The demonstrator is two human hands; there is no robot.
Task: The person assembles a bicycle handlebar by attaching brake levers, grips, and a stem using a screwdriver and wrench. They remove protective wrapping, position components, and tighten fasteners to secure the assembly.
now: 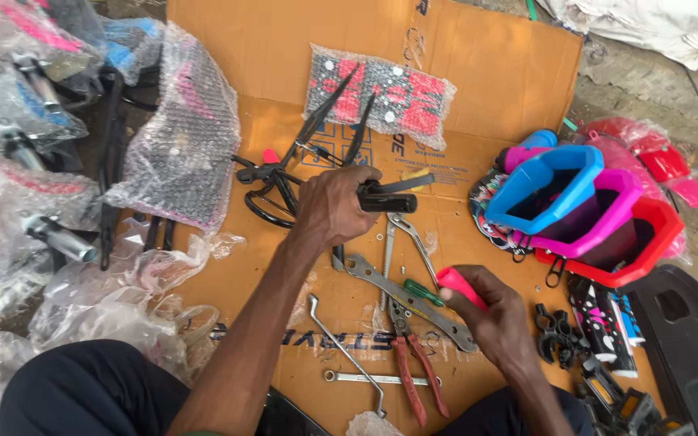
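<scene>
Left hand (331,208) fingers clenched around black bracket part (385,198), right hand (498,319) fingers grasping pink-handled tool (456,282), pliers (414,363) just below them on cardboard (494,73).

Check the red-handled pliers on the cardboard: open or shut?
Open. The pliers lie flat on the cardboard, their two red handles spread apart; neither hand touches them.

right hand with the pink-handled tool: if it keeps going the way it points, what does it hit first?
The right hand points its pink-handled tool up-left across the cardboard. The first thing in that line looks like the green-handled screwdriver, then the flat wrench beneath. Depth is unclear; the tool may pass above them.
</scene>
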